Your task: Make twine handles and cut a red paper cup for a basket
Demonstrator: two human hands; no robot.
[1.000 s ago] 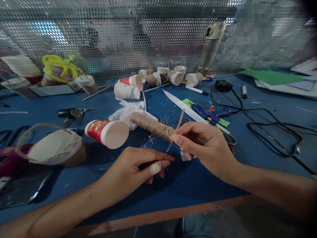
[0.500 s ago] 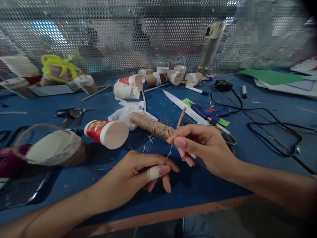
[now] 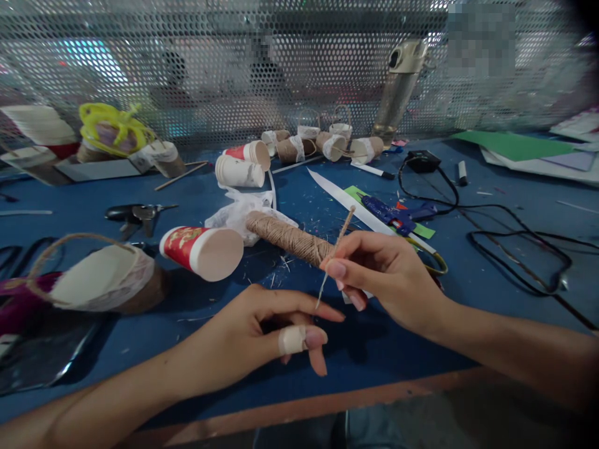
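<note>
Between the thumb and fingers of my right hand (image 3: 381, 271) is a short length of jute twine (image 3: 346, 223), its thick end up and its thin frayed tail hanging down. My left hand (image 3: 276, 330), with a bandage around the thumb, is below and to the left. Its thumb and index finger are apart, and the tail's tip reaches the index finger. Behind the hands lies a roll of jute twine (image 3: 287, 236). A red paper cup (image 3: 185, 248) rests on its side, and a twine-handled cup basket (image 3: 135, 293) with lace stands farther left.
A blue glue gun (image 3: 393, 215) with its black cord lies at the right, beside a white paper strip (image 3: 344, 202). Several small twine-wrapped cups (image 3: 332, 146) and a clear bottle (image 3: 397, 93) stand along the perforated metal screen (image 3: 299, 68). A pair of pliers-like tools (image 3: 140, 215) sits left.
My left thumb has parted from the index finger and let go of the twine's tail, which now hangs straighter. My right hand still pinches the twine.
</note>
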